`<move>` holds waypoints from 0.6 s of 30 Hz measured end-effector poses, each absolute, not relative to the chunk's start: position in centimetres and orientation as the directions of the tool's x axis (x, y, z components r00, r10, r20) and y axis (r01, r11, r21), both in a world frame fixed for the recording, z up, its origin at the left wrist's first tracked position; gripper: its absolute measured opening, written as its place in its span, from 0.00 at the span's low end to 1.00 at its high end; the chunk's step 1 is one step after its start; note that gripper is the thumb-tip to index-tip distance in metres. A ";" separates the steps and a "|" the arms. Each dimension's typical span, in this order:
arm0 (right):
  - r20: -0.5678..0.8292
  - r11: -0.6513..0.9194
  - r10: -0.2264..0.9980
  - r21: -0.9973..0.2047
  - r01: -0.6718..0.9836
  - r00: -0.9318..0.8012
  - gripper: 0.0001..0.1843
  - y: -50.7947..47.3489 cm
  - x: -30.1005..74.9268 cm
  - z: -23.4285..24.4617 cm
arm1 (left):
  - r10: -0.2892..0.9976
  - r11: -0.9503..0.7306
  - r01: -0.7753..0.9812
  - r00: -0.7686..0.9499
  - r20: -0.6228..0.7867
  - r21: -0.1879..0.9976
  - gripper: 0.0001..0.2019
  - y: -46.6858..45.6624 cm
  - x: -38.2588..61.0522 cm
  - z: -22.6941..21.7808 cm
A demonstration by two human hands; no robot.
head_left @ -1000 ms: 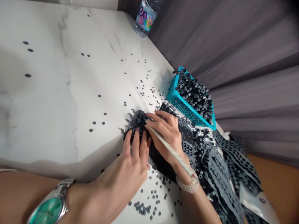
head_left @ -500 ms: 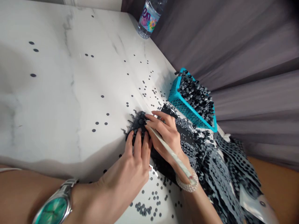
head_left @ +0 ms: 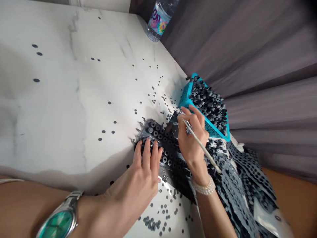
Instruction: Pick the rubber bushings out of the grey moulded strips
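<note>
Clenched in a pinch, your right hand grips a slim white stick, now lifted clear of the black perforated sheet and its grey rings, which lie under your flat, open left hand; beyond, a teal plastic basket holds rolled strips, and a water bottle shows purple lettering, not fully legible.

Head camera, single unit: worn on your head, facing forward and down, close above your left hand, right hand and marble tabletop.
</note>
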State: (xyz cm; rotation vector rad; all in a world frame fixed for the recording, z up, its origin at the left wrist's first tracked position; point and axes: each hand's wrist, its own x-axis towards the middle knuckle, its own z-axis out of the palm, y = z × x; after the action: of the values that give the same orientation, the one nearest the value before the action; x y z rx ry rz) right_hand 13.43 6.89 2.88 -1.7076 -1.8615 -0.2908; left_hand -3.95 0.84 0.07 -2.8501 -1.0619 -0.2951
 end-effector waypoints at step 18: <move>0.333 0.545 0.818 -0.193 0.816 -0.468 0.11 4.1 11.4 2.8 | 0.593 -0.789 0.614 0.775 0.219 -0.036 0.30 1.4 -4.3 1.1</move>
State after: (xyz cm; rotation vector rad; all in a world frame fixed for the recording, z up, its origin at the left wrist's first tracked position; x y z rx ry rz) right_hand 11.41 4.07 2.85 -1.3359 -2.3994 0.0090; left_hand -4.32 1.45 1.13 -2.8598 -0.9750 -0.3002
